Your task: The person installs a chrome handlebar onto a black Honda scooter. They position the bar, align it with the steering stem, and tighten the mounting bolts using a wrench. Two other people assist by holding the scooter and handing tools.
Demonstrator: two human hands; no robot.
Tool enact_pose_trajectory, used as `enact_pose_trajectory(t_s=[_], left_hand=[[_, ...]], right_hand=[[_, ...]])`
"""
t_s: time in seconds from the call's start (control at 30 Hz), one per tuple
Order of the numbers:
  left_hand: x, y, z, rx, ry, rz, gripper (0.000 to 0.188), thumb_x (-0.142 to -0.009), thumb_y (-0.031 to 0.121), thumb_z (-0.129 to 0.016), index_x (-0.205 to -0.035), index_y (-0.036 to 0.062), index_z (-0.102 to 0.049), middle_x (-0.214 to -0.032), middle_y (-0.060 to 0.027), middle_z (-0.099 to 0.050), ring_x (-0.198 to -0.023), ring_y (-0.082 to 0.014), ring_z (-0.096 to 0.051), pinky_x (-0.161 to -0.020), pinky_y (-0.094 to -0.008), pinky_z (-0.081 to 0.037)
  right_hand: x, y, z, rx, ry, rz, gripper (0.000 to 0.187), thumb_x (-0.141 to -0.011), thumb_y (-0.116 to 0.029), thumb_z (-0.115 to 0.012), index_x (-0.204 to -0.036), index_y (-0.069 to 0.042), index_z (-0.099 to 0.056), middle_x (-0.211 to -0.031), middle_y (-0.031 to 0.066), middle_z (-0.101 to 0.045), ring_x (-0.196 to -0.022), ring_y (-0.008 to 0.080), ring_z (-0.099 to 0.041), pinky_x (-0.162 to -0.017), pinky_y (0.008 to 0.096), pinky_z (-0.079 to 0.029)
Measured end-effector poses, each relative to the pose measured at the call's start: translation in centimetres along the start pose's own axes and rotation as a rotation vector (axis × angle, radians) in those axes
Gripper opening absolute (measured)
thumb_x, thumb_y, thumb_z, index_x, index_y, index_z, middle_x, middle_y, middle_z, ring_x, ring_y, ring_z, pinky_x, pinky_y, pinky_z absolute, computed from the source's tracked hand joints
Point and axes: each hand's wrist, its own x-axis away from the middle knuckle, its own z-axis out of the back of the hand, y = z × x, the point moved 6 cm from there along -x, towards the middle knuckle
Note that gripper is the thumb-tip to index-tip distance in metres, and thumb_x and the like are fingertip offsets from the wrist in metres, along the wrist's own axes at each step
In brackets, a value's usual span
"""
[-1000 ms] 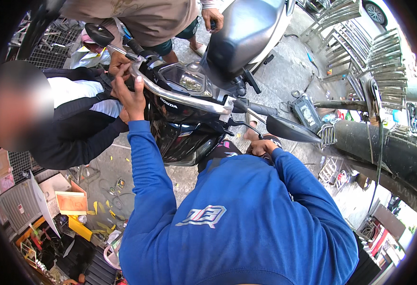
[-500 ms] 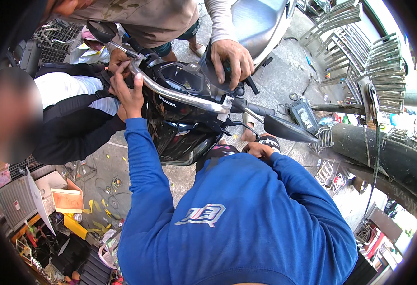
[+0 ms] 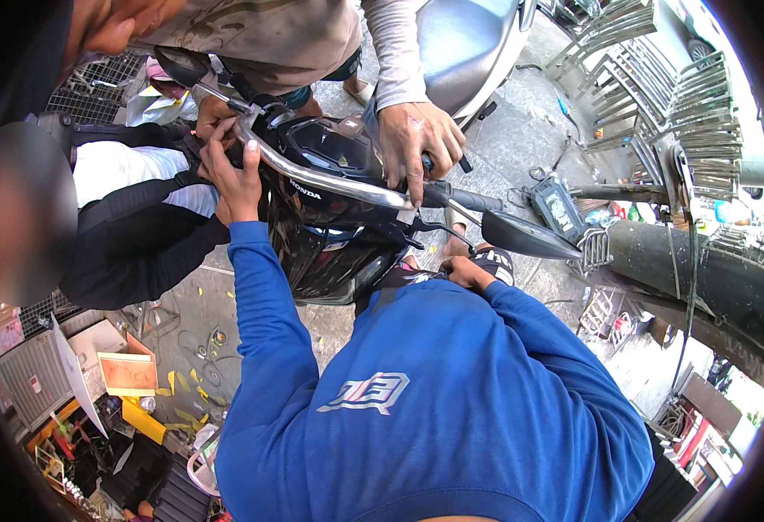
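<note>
My left hand is closed on the left end of a bent silver metal tube, thumb upright along it. The tube lies across the front of a black motor scooter, ending at a small bracket by the right handlebar grip. My right hand rests on my thigh, fingers curled in and partly hidden; nothing shows in it. Across the scooter a co-worker's hand presses a fingertip to the tube's right end. That person's other hand is by the tube's left end, beside mine.
Black mirrors stick out at both handlebar ends. A person in black sleeves is close on the left. Right of the scooter are a dark tool case and stacked metal racks. Boxes and scraps lie at lower left.
The co-worker's hand on the right has come down from the handlebar controls, its index finger now on the tube's right end. My hands have stayed about where they were.
</note>
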Motion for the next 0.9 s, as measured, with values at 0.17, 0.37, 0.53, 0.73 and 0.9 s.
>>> enact_pose_trajectory(t_s=[0.17,0.37,0.53,0.73,0.9], left_hand=[[-0.1,0.1,0.1,-0.028,-0.001,-0.016,0.079,-0.092,0.072,-0.066,-0.134,0.0055,-0.069,-0.123,-0.0113,-0.069,-0.114,-0.0287,-0.057,-0.106,-0.0446,-0.040],[-0.1,-0.3,-0.2,0.012,0.004,-0.037,0.079,-0.092,0.072,-0.066,-0.135,0.0068,-0.069,-0.121,-0.0107,-0.069,-0.112,-0.0281,-0.057,-0.105,-0.0448,-0.040],[0.0,-0.6,-0.2,-0.013,0.008,-0.031,0.076,-0.092,0.071,-0.066,-0.135,0.0076,-0.070,-0.120,-0.0090,-0.070,-0.111,-0.0272,-0.057,-0.105,-0.0449,-0.039],[0.1,-0.7,-0.4,0.065,0.022,-0.039,0.072,-0.093,0.066,-0.068,-0.135,0.0070,-0.069,-0.118,-0.0086,-0.070,-0.110,-0.0268,-0.056,-0.105,-0.0441,-0.040],[0.0,-0.6,-0.3,0.038,0.000,-0.026,0.075,-0.093,0.069,-0.067,-0.136,0.0079,-0.069,-0.120,-0.0095,-0.069,-0.111,-0.0267,-0.057,-0.106,-0.0453,-0.038]], right_hand=[[0.2,-0.1,1.4,0.108,0.032,-0.143,0.048,-0.088,-0.022,-0.068,-0.132,-0.002,-0.071,-0.125,0.0307,-0.074,-0.116,0.0486,-0.072,-0.102,0.0513,-0.056],[7.6,-7.7,6.4,0.008,0.045,-0.014,0.051,-0.105,-0.033,-0.067,-0.145,-0.001,-0.066,-0.127,0.0288,-0.074,-0.121,0.0467,-0.070,-0.105,0.0488,-0.054],[15.4,-15.8,11.3,-0.284,-0.017,-0.057,0.044,-0.111,-0.038,-0.063,-0.135,-0.003,-0.074,-0.121,0.0220,-0.079,-0.111,0.0355,-0.076,-0.100,0.0427,-0.055],[17.4,-23.4,16.0,-0.632,0.341,0.171,0.036,-0.110,-0.030,-0.070,-0.135,-0.004,-0.075,-0.105,0.0095,-0.080,-0.093,0.0152,-0.073,-0.089,0.0347,-0.057],[15.0,-26.7,19.0,-0.346,0.776,0.392,0.042,-0.108,-0.018,-0.073,-0.146,-0.003,-0.068,-0.090,0.0068,-0.072,-0.080,0.0098,-0.066,-0.078,0.0284,-0.056]])
